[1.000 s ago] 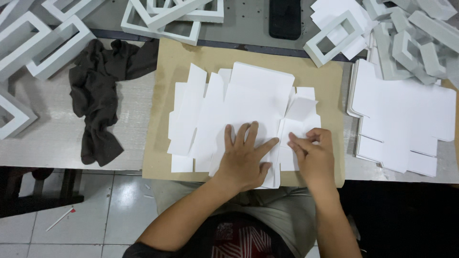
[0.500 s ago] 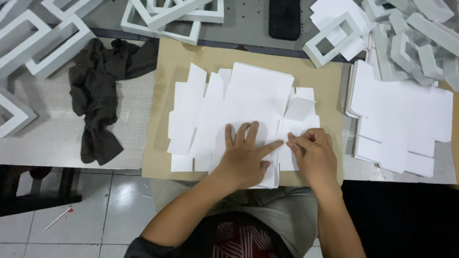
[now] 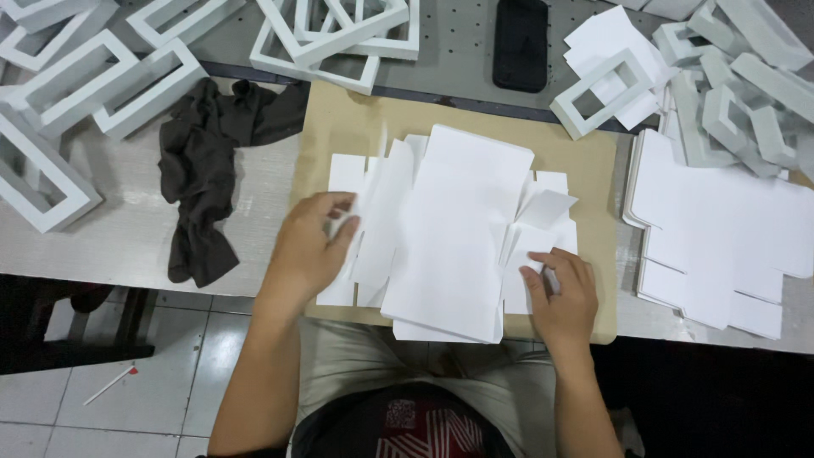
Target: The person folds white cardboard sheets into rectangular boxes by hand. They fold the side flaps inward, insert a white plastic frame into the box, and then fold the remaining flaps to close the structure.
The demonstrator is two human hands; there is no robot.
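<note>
Card blanks (image 3: pixel 458 246) on board (image 3: pixel 356 127); cloth (image 3: pixel 208 187) left, blank stack (image 3: pixel 729 237) right.

A flat white box blank (image 3: pixel 462 233) lies unfolded on a tan cardboard sheet (image 3: pixel 356 127) at the centre of the table, its side flaps spread left and right. At three o'clock from it sits a stack of the same white blanks (image 3: pixel 721 237), edges roughly squared. Folded white box frames (image 3: pixel 85 76) — open rectangles — are heaped at ten and twelve o'clock, with more (image 3: pixel 729 76) at two o'clock. A dark phone screen (image 3: pixel 520 42) lies face up at twelve o'clock, black and blank.
</note>
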